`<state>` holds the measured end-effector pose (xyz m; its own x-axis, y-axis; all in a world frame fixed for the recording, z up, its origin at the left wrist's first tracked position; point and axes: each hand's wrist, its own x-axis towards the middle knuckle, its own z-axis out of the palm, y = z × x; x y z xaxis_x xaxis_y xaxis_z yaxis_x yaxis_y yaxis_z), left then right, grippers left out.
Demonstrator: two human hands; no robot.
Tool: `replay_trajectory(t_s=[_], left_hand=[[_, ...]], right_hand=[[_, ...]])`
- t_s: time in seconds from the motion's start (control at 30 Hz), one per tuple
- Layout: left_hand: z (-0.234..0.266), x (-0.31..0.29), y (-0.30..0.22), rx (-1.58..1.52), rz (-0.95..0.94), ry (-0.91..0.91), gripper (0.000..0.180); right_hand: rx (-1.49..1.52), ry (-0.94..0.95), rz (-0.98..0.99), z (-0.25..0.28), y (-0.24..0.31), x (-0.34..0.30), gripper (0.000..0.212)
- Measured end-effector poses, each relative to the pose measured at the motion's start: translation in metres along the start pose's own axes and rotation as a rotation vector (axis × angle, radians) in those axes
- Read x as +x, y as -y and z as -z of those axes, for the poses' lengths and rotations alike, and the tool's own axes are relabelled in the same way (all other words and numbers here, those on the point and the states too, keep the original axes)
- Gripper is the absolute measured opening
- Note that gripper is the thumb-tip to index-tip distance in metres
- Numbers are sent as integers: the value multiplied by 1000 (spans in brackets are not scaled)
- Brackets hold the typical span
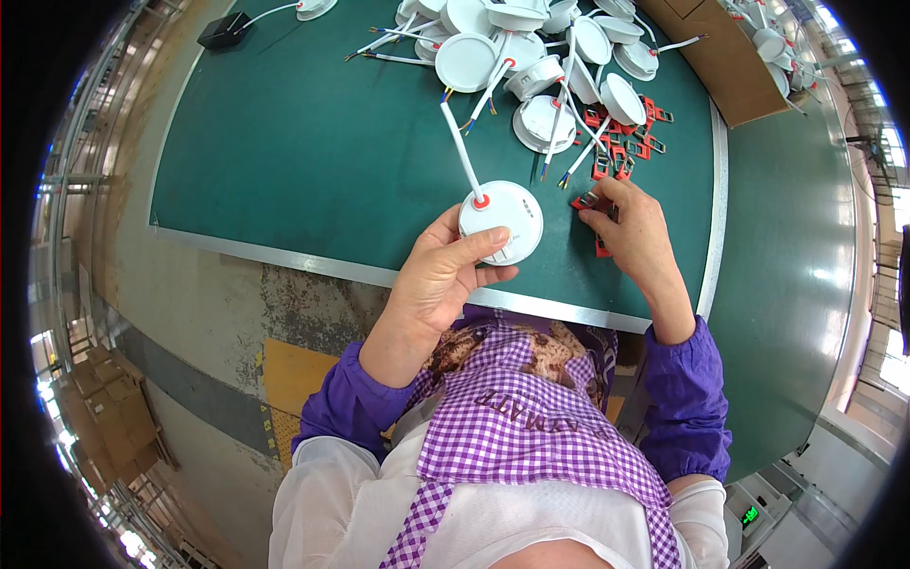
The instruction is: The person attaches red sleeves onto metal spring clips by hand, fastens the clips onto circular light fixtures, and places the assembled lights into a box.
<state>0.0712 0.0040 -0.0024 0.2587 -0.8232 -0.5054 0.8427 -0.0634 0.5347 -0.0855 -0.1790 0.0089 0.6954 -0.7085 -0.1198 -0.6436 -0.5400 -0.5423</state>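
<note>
My left hand (444, 270) grips a round white light fixture (517, 213) near the table's front edge, thumb across its back. From a red grommet on the fixture a white cable (457, 142) runs up and away, ending in thin coloured wires. To the right, my right hand (626, 223) pinches a small red clip (585, 200) with a metal part between thumb and fingers, just above the green tabletop. Another red clip (603, 248) shows partly beneath that hand. Beyond it lies a heap of red clips (626, 142).
Several white fixtures (466, 63) with loose cables are piled at the table's far side. A cardboard box (725, 71) stands at the far right, and more fixtures show behind it. At the far left sits a small black block (224, 32) with a wire. A metal strip (365, 273) edges the table.
</note>
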Motion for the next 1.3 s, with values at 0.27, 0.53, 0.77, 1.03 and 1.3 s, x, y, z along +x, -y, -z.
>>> replay_trajectory(t_s=[0.27,0.53,0.77,1.03,1.3], left_hand=[[6,2,9,37,-31,-16,37],[6,7,11,72,-48,-27,36],[1,3,4,80,-92,-36,32],[7,3,19,74,-99,-24,29],[-3,1,20,106,-113,-40,30]], right_hand=[[-11,30,6,5,13,0,21],[-35,4,80,-10,3,12,21],[-55,9,143,-2,20,9,23],[-70,52,194,-23,14,2,35],[-44,160,160,-13,20,3,38]])
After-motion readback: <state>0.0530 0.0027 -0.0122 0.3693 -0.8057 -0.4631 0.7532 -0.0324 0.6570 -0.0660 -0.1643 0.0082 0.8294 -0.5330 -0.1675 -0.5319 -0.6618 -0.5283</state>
